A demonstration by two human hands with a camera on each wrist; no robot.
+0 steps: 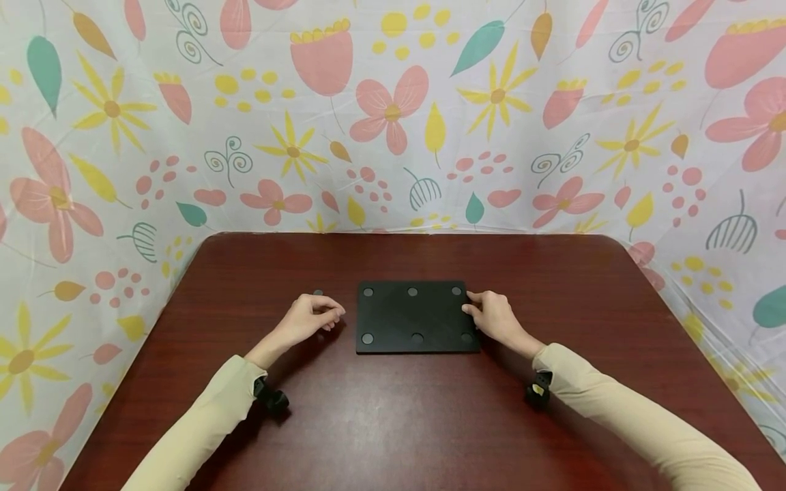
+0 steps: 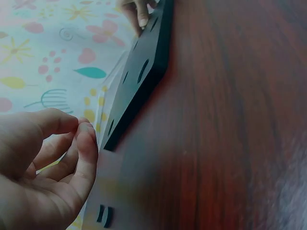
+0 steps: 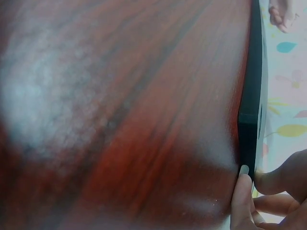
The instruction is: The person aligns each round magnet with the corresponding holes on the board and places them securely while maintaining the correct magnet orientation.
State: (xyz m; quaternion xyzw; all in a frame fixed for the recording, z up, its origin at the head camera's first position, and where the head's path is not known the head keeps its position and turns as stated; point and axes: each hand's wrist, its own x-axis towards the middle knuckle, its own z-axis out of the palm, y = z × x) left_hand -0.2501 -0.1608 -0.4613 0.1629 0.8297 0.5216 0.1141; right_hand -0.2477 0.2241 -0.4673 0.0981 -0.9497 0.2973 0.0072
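A flat black board (image 1: 414,315) with several round spots on its upper face lies on the table. At its right edge, my right hand (image 1: 494,317) grips the board; the right wrist view shows thumb and fingers (image 3: 242,187) pinching the edge. My left hand (image 1: 310,318) hovers to the left of the board, apart from it. Its fingers are loosely bent, with thumb and index tips close together, and nothing shows between them. Beyond this hand, a small dark disc (image 1: 317,292) sits on the table. Two small dark curved shapes (image 2: 105,216) appear below the hand in the left wrist view.
The brown wooden table (image 1: 399,416) has a glossy, reflecting surface. A white curtain (image 1: 393,170) with flower prints hangs behind it and along both sides. Each wrist carries a small black camera (image 1: 270,397).
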